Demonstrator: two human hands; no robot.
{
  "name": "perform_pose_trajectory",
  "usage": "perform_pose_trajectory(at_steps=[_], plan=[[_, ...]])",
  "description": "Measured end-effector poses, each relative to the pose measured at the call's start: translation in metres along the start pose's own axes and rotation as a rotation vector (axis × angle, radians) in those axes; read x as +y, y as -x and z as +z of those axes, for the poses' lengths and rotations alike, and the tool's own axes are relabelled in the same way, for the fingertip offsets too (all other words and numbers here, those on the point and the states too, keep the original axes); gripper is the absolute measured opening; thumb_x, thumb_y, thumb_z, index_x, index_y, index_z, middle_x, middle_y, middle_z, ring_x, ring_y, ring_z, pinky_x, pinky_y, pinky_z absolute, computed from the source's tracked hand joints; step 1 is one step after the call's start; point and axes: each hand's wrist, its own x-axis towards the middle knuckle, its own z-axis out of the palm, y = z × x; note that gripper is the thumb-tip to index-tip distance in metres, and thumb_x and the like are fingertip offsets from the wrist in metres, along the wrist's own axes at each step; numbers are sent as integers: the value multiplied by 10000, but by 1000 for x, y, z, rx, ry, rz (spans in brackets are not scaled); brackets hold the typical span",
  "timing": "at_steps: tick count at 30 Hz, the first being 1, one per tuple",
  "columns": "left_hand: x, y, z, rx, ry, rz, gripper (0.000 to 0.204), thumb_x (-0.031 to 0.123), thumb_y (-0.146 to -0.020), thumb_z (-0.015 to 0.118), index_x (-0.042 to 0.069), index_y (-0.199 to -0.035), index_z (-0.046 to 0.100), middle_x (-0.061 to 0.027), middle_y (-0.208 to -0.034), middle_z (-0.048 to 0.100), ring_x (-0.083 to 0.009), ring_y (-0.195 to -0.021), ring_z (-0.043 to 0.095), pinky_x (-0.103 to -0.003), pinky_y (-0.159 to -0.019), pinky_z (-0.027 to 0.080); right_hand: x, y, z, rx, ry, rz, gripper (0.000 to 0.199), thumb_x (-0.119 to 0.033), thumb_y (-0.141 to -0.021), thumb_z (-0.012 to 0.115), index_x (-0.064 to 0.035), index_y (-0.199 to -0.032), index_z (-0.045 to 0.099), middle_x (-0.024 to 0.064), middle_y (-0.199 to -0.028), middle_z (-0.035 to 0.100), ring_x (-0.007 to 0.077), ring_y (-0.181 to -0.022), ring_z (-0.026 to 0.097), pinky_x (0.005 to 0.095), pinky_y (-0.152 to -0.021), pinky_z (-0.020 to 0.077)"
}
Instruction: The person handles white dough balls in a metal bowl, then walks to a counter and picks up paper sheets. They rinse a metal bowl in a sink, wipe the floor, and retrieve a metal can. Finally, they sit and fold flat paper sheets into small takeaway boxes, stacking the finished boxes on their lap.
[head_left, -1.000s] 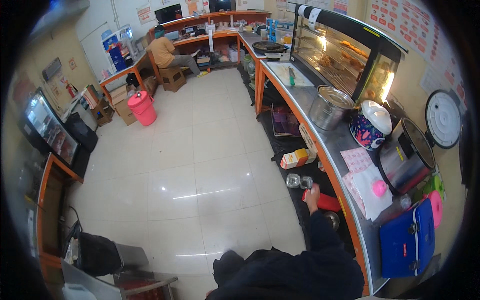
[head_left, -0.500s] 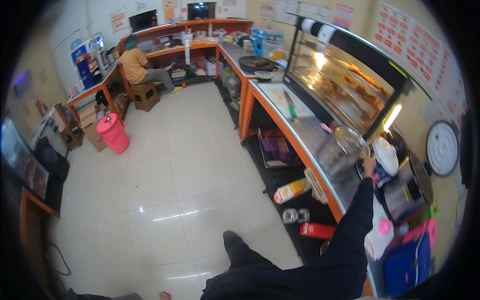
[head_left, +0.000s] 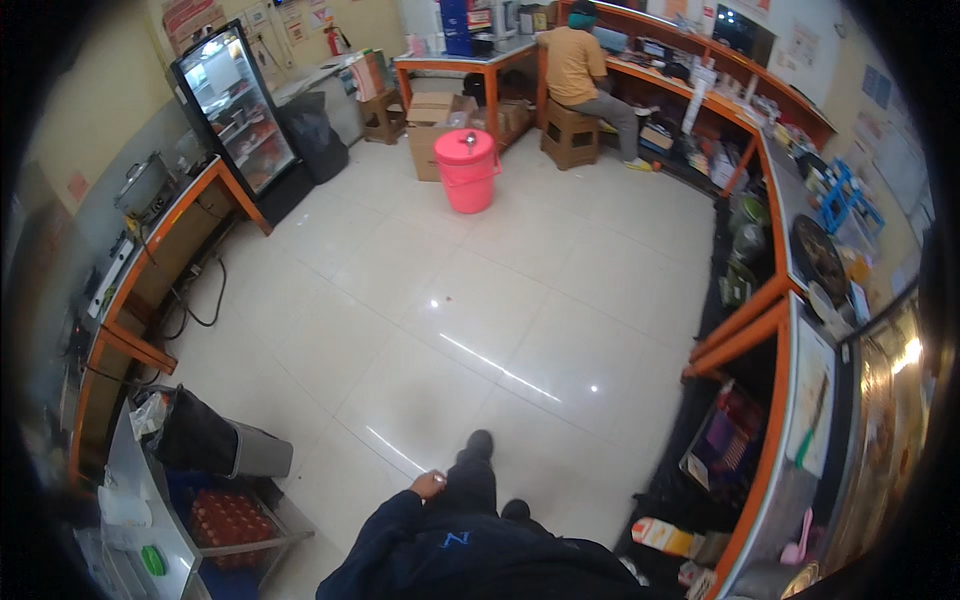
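My left hand (head_left: 429,486) hangs in front of my dark-clothed body, above the tiled floor (head_left: 400,340) and beside my leg. Its fingers are curled in. A small pale, shiny spot shows at them, too small to name. My right hand is out of view. At the right runs a steel-topped counter with an orange frame (head_left: 765,460). On it lie a white cutting board (head_left: 808,375), a green-handled knife (head_left: 807,445) and a pink scoop-like utensil (head_left: 800,540). A lidded pink bucket (head_left: 468,180) stands on the floor ahead.
Another person (head_left: 575,65) sits on a brown stool (head_left: 570,135) at the far counter. A grey bin with a black liner (head_left: 262,450) and a metal table (head_left: 150,510) stand at near left. A glass-door fridge (head_left: 238,110) and a trailing cable (head_left: 217,300) are farther along.
My view has swung left, so the warming cabinet and counter now lie at the right rim. My right hand, at the counter before, has left view. My left hand has come farther in.
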Motion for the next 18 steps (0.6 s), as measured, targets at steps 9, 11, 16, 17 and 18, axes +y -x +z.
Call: perform_pose_trajectory(at_steps=[9,11,16,17,18], plan=[[2,-133,-152,212,63,-255,266,175,-840,601,-29,-1006,560,-157,-776,659,-224,-693,667,-331,-592,551,-214,137,218,71,-37,-691,300,-236,-934,439,21,-896,589,107,-683,566,237,-548,502,373,-579,415],[32,-165,-180,330,76,-144,257,194,-830,597,-18,-973,569,-158,-776,662,-214,-695,666,-324,-594,544,-252,172,257,-616,-167,74,341,-276,-945,440,23,-912,599,114,-720,597,263,-609,565,374,-635,453],[123,-254,-255,382,28,-19,262,236,-826,604,36,-993,582,-108,-775,679,-181,-709,649,-307,-660,508,-322,287,327,-812,202,-163,395,-316,-926,442,10,-726,543,180,-673,544,316,-627,515,415,-612,407],[139,-272,-264,382,112,48,258,264,-809,601,67,-975,587,-114,-757,674,-233,-745,655,-334,-721,498,-335,307,344,-759,244,-285,477,-348,-930,426,-1,-624,541,185,-589,523,326,-555,486,438,-551,387],[153,-289,-271,416,94,64,265,268,-811,602,71,-987,588,-101,-773,677,-227,-759,653,-332,-720,497,-350,325,363,-705,268,-359,568,-381,-934,410,-12,-522,538,191,-504,501,336,-483,458,461,-491,367]])
